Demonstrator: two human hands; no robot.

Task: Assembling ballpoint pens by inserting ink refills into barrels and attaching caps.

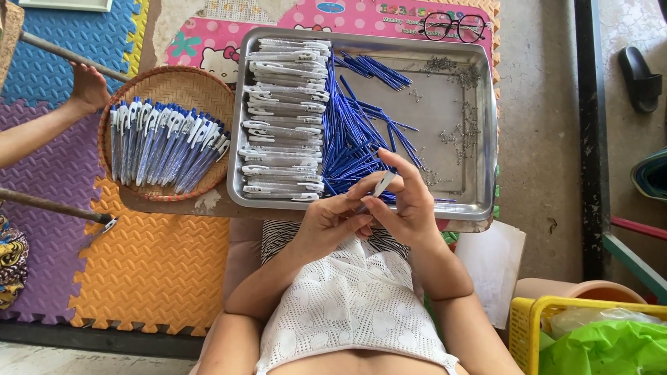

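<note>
fingers [379,203] pinching pen barrel [383,184], tip up-right

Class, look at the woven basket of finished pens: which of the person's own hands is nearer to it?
Left. The left hand is at the tray's front edge, on the side toward the woven basket; the right hand is beside it, farther from the basket.

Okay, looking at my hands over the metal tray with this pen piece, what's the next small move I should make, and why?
Probably seat the pen barrel fully between both hands. The right hand pinches it at an angle and the left hand meets its lower end, so the parts look only partly joined. Finished pens lie in the woven basket, left of the tray.
</note>
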